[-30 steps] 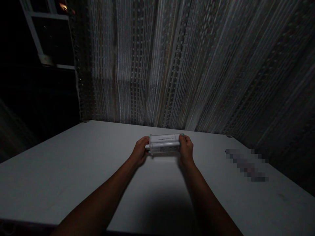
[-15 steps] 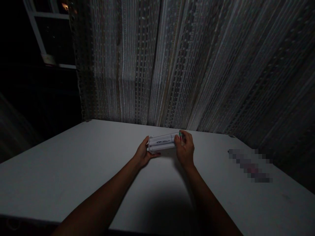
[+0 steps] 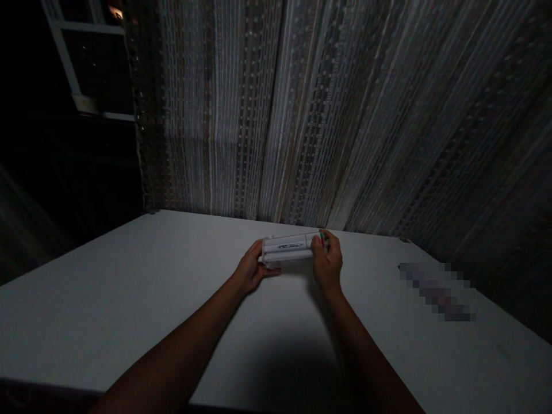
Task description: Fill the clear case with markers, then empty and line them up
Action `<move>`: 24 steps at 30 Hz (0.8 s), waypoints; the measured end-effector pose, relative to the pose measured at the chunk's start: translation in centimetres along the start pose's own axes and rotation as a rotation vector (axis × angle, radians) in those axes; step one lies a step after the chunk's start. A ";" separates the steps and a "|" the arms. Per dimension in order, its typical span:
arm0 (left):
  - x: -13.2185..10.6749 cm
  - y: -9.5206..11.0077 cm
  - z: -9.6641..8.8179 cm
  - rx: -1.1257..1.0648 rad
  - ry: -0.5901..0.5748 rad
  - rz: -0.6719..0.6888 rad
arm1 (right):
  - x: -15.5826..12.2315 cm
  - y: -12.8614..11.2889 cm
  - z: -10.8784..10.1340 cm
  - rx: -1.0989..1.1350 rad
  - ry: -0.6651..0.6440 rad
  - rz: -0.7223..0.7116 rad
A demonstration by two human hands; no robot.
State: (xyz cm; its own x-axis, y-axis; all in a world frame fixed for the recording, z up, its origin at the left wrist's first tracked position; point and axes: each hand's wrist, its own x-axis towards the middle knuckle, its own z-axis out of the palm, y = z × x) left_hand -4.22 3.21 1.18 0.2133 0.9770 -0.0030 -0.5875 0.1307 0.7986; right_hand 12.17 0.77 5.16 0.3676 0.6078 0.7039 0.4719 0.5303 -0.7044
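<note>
Both my hands hold a clear plastic pack of white markers (image 3: pixel 288 249) just above a white table (image 3: pixel 129 299), near its far edge. My left hand (image 3: pixel 251 269) cups the pack's left end from below, fingers curled round it. At the right end my right hand (image 3: pixel 328 261) is closed, its fingertips pinching at the coloured marker caps. The pack lies level, long side left to right. The lighting is dim.
A patterned curtain (image 3: pixel 328 115) hangs right behind the table's far edge. A dark window with a white frame (image 3: pixel 73 80) is at the upper left. A blurred patch (image 3: pixel 435 290) lies on the table at the right.
The pack has tilted so its top faces me more. My right hand's fingers have shifted up onto the cap end, and my left hand has slid under the left end.
</note>
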 end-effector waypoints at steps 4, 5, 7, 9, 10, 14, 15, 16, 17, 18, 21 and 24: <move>-0.2 0.1 -0.1 0.051 0.012 0.034 | 0.1 0.2 0.1 0.024 -0.006 0.095; -0.3 0.2 0.0 0.058 0.015 0.036 | 0.1 0.2 0.2 0.025 -0.002 0.103; -0.4 0.3 0.0 0.070 0.010 0.037 | 0.1 0.3 0.2 0.029 0.006 0.111; -0.5 0.4 0.2 0.080 -0.005 0.035 | 0.2 0.5 0.2 0.039 0.010 0.116; -0.5 0.3 0.2 0.083 -0.008 0.040 | 0.3 0.6 0.2 0.046 0.010 0.119; -0.6 0.2 0.4 0.120 0.010 0.087 | 0.5 1.1 0.0 0.078 0.017 0.148; -0.5 0.1 0.4 0.139 0.019 0.096 | 0.6 1.2 0.0 0.083 0.020 0.155; -0.5 0.1 0.3 0.157 0.027 0.101 | 0.6 1.3 0.0 0.088 0.020 0.161; -0.4 0.0 0.3 0.172 0.031 0.104 | 0.7 1.3 0.0 0.092 0.020 0.166; -0.4 0.0 0.3 0.184 0.034 0.104 | 0.7 1.4 0.0 0.097 0.021 0.172; -0.3 -0.1 0.1 0.194 0.036 0.104 | 0.8 1.4 0.0 0.100 0.035 0.187; -0.2 -0.3 0.0 0.200 0.031 0.109 | 0.8 1.3 0.0 0.095 0.058 0.186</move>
State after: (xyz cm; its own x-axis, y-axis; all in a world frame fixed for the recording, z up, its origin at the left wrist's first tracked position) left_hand -4.10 2.97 0.96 0.1316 0.9885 0.0739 -0.4388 -0.0088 0.8985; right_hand 13.10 1.90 4.82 0.4875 0.6669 0.5635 0.3151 0.4675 -0.8259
